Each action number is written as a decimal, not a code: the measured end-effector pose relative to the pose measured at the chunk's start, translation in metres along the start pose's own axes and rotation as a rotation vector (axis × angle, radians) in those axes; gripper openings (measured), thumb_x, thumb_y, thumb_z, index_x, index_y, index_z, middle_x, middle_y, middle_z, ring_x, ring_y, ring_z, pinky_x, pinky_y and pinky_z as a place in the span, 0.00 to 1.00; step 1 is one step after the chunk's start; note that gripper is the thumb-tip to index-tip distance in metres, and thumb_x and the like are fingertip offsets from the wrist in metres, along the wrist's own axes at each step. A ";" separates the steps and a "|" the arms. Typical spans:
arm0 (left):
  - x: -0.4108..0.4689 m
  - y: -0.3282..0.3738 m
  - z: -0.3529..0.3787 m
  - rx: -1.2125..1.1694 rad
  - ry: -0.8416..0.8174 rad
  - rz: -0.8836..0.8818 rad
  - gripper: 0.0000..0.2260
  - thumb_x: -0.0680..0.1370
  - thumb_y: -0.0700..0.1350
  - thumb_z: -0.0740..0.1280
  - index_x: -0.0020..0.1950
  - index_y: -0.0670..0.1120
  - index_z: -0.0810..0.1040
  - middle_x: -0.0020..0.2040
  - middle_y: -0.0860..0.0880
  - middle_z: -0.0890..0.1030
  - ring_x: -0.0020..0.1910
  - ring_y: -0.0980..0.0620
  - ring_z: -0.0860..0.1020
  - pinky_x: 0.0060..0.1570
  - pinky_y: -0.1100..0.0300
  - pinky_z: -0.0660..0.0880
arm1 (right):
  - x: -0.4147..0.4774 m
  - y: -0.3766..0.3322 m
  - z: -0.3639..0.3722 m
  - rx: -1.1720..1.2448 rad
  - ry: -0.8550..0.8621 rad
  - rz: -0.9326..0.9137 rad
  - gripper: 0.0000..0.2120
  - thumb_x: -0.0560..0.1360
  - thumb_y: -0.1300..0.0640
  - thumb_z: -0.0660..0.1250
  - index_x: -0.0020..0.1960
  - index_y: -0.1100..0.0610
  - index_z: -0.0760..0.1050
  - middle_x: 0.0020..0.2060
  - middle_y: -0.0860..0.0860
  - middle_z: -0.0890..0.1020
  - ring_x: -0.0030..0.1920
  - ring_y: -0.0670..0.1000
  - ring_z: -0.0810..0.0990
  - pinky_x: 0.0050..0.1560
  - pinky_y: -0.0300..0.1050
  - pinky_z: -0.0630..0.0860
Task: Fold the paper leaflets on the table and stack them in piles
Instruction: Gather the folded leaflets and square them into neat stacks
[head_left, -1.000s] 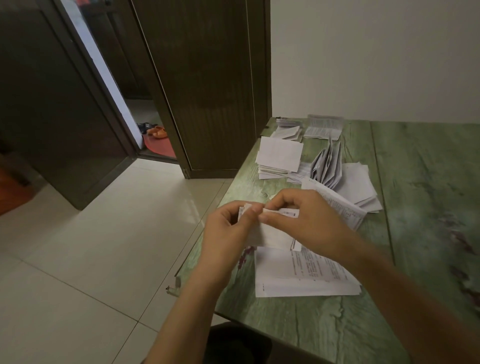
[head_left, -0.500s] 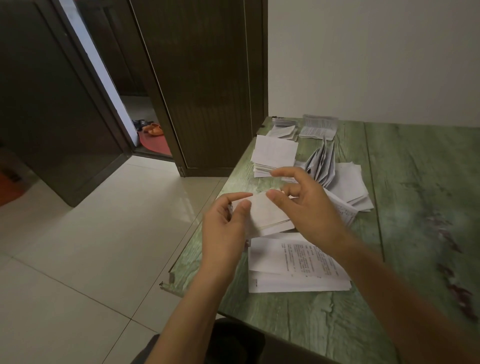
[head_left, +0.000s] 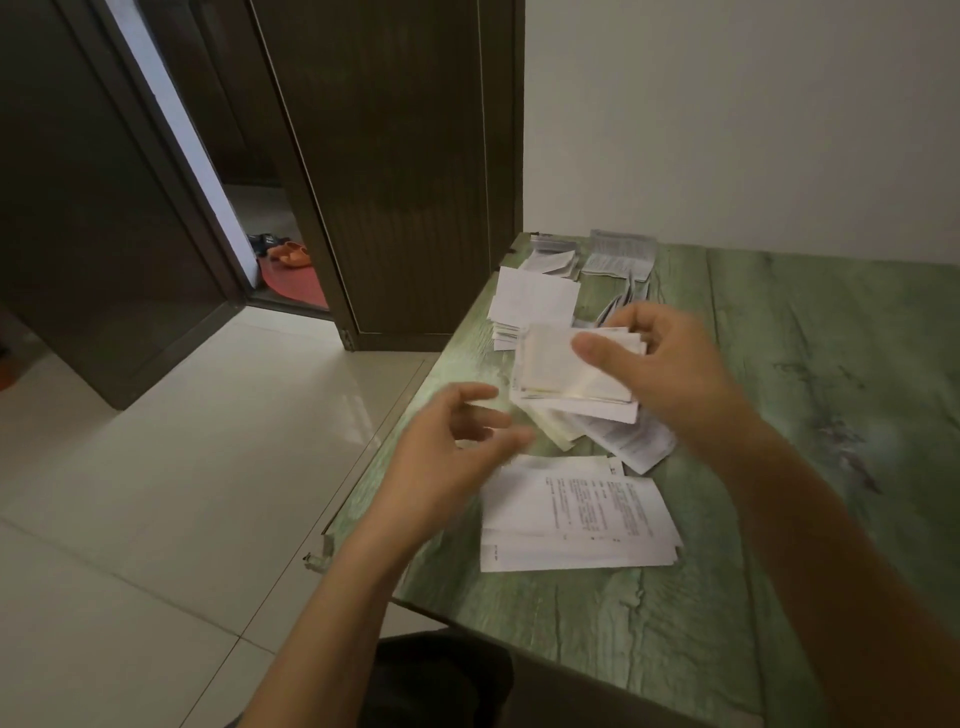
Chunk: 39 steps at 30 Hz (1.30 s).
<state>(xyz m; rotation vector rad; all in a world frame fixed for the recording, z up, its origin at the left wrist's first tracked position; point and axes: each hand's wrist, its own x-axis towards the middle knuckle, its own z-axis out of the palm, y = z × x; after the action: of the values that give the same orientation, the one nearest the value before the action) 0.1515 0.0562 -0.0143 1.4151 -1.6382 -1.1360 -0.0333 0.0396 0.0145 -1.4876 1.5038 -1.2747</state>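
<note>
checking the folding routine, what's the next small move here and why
Probably lower it and let go: the right hand pinches a folded leaflet over the pile, while the left hand is open and empty. Setting it on that pile would free both hands for the flat sheets nearby.

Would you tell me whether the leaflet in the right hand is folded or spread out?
Folded: the leaflet pinched by the right hand is a compact rectangle, much smaller than the flat sheets lying nearer.
</note>
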 end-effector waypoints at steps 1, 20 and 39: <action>-0.002 0.001 0.002 0.140 -0.103 0.017 0.19 0.71 0.50 0.72 0.60 0.55 0.72 0.53 0.60 0.77 0.51 0.59 0.76 0.47 0.65 0.74 | -0.002 -0.001 -0.007 -0.008 0.016 0.004 0.07 0.72 0.55 0.71 0.42 0.57 0.74 0.37 0.51 0.81 0.33 0.45 0.79 0.28 0.34 0.74; -0.014 -0.002 0.033 0.771 -0.032 0.312 0.11 0.78 0.45 0.63 0.59 0.54 0.77 0.58 0.57 0.70 0.58 0.55 0.60 0.45 0.62 0.50 | -0.094 0.057 -0.009 -0.168 0.016 -0.040 0.09 0.66 0.52 0.75 0.36 0.49 0.75 0.51 0.41 0.75 0.52 0.35 0.71 0.49 0.31 0.70; -0.036 0.013 0.028 0.826 -0.240 0.304 0.03 0.75 0.49 0.66 0.45 0.52 0.73 0.47 0.51 0.78 0.47 0.50 0.76 0.44 0.59 0.72 | -0.119 0.070 -0.004 -0.364 0.074 -0.430 0.07 0.71 0.46 0.64 0.45 0.46 0.67 0.46 0.40 0.72 0.48 0.38 0.74 0.44 0.27 0.71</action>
<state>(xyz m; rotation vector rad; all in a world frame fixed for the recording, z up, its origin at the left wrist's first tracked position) 0.1271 0.0968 -0.0111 1.4404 -2.5685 -0.4597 -0.0443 0.1484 -0.0701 -2.1081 1.5783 -1.3542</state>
